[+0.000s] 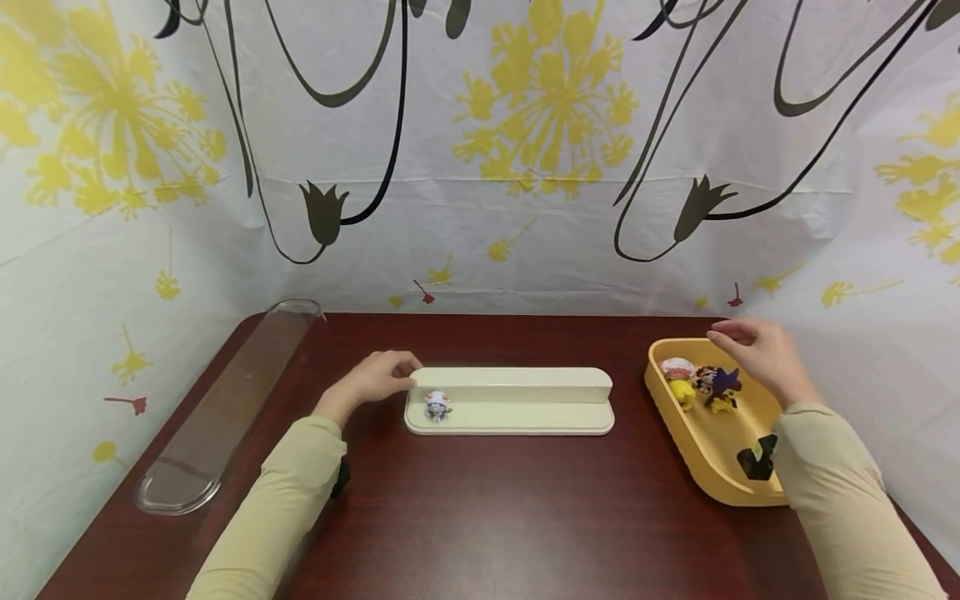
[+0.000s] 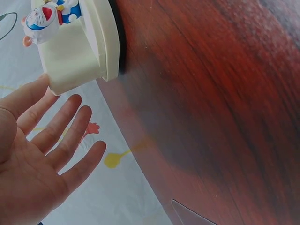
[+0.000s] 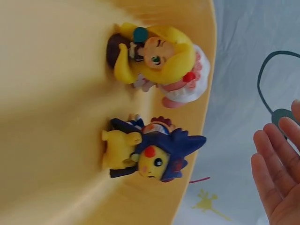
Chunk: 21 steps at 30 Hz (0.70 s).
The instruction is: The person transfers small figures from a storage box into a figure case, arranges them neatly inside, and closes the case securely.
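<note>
My left hand (image 1: 372, 377) is at the left end of a cream two-step display stand (image 1: 517, 417), thumb and fingertip at its corner, the other fingers straight and spread. A small white-and-blue figurine (image 1: 437, 406) stands on the lower step's left end; it shows in the left wrist view as a Doraemon-like figurine (image 2: 41, 22). Above the back of a yellow tray (image 1: 693, 467), my right hand (image 1: 765, 358) holds nothing, its fingers loosely bent. Inside that tray are a yellow-haired figurine (image 3: 159, 56), a Pikachu figurine in a dark blue hat (image 3: 154, 154), and others partly hidden behind them.
A clear plastic cover (image 1: 232, 400) lies along the table's left edge. A black piece (image 1: 757, 458) sits in the front of the tray, partly behind the right sleeve. Patterned cloth (image 1: 480, 250) hangs behind the dark red wooden table (image 1: 510, 517).
</note>
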### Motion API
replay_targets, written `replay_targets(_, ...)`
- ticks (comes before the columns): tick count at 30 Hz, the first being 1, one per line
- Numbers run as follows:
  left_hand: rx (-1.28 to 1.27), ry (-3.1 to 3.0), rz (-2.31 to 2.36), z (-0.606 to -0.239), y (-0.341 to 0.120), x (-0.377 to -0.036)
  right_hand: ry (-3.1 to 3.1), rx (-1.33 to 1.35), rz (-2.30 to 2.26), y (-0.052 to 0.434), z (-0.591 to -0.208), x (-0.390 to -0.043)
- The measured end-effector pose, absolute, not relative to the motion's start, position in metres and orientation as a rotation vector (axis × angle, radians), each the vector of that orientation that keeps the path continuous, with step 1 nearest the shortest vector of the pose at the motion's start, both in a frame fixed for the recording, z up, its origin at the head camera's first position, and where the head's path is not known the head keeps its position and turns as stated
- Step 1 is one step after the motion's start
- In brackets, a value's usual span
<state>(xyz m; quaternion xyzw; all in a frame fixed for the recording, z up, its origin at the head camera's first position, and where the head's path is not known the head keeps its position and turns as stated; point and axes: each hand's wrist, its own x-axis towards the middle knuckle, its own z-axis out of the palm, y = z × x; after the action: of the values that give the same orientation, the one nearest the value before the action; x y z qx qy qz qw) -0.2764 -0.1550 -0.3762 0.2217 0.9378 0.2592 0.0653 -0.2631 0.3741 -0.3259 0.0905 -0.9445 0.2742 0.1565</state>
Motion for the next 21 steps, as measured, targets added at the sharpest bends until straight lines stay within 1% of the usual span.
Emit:
replay_targets(14,0.647,2.833,0.790,-0.377,-0.155,-0.275,-2.991,0.356,0.831,0.379,-0.347,-0.268)
replay_targets(21,0.645,2.823,0.802,-0.378,-0.155,-0.276,-3.036,0.418,0.857,0.379,-0.357,-0.268)
